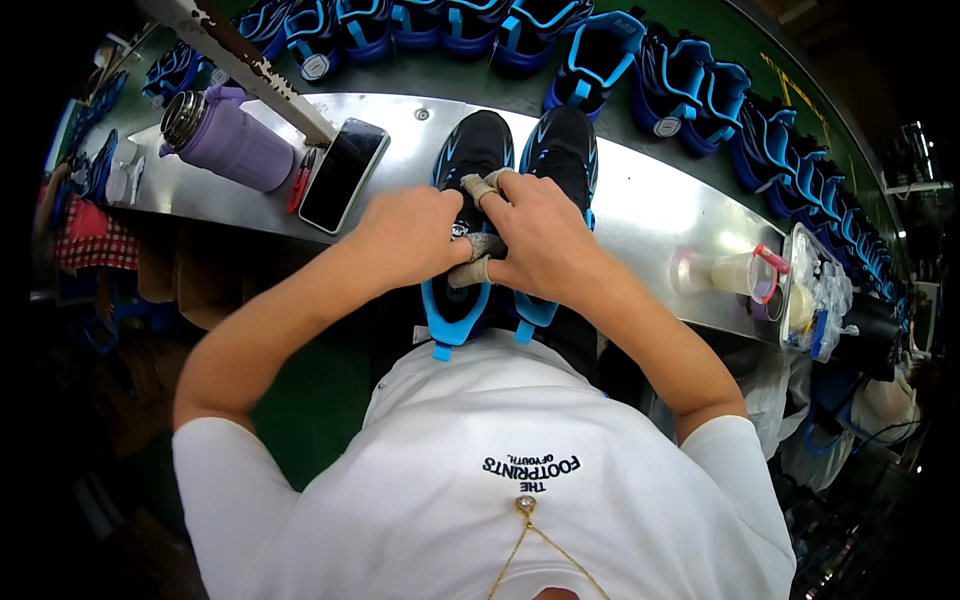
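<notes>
Across the near edge of the metal surface (640,225) lies a black-and-blue sneaker (476,143), toe pointing away; our left hand (408,235) and right hand (548,238) meet over it, fingers curled, though we cannot tell whether they pinch it. A matching sneaker (565,145) sits alongside.

The head-worn fisheye looks down on the nearby hands (545,232).

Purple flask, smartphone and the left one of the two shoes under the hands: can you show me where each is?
Purple flask (236,148), head view: on the side of its body.
Smartphone (345,176), head view: middle of its dark screen.
Left shoe (477,142), head view: on its black toe.
</notes>
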`<state>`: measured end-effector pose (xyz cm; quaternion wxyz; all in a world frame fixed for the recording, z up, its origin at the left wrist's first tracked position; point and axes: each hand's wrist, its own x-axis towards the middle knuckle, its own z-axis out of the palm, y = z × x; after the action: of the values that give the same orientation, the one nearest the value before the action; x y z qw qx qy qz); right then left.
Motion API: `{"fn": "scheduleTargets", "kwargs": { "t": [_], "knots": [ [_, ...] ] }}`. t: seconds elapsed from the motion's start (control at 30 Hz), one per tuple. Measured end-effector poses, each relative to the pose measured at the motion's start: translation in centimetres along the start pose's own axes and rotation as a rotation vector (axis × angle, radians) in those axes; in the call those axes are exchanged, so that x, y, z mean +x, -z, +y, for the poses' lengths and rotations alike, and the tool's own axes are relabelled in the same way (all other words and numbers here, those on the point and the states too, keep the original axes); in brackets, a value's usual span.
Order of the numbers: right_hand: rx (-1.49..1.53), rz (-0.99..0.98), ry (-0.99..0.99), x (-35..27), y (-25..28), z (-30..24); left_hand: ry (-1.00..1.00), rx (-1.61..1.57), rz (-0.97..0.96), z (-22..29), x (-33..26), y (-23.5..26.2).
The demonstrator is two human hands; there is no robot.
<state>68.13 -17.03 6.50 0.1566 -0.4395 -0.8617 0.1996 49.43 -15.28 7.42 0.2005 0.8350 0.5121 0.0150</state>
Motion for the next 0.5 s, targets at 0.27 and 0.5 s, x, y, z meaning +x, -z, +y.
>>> {"fn": "scheduleTargets", "kwargs": {
  "t": [0.27, 0.5],
  "knots": [
    [-0.102, 0.094, 0.061, -1.8, 0.4, 1.9, -0.089, 0.188, -0.14, 3.8, 1.1, 1.0],
    [0.259, -0.061, 0.102, -0.8, 1.9, 3.7, -0.001, -0.523, 0.259, 1.2, -4.3, -0.9]
  ]
}}
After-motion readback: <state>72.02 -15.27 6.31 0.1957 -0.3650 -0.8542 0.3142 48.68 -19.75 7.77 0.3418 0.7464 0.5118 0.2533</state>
